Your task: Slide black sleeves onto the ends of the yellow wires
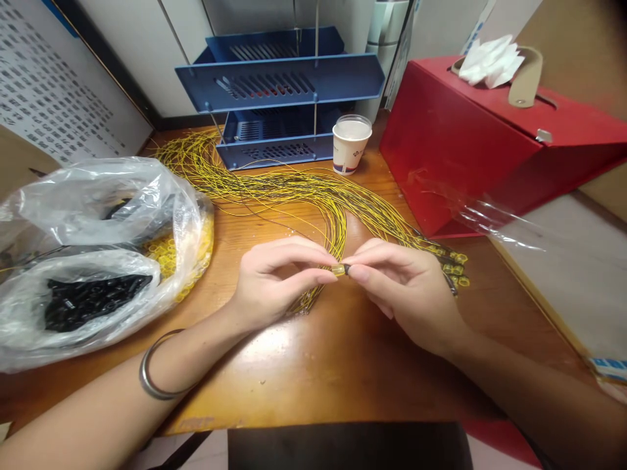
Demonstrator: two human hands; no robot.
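From where I stand, both hands meet over the middle of the desk [304, 398], pinching a tiny fitting between them. The left hand [289, 271] has its grip closed on a translucent yellow sleeve [337, 269], thumb below and forefinger above. The right hand [401, 284] has its grip closed on the small black end [347, 269] at the sleeve's right side, though its fingers hide much of it.

Just behind the hands runs a thick bundle of yellow and dark wires [294, 186], sweeping from the back left towards the right. Beyond the right hand, a cluster of yellow-capped ends [458, 261] lies on the wood.

Over on the left, clear plastic bags [147, 173] slump open, showing black pieces [93, 300] in front and yellow pieces [193, 254] behind. A metal bangle [144, 372] circles the left forearm. At the back stand a blue file tray [343, 77] and a paper cup [349, 150], near a red box [441, 130] topped with white tissue [492, 62].
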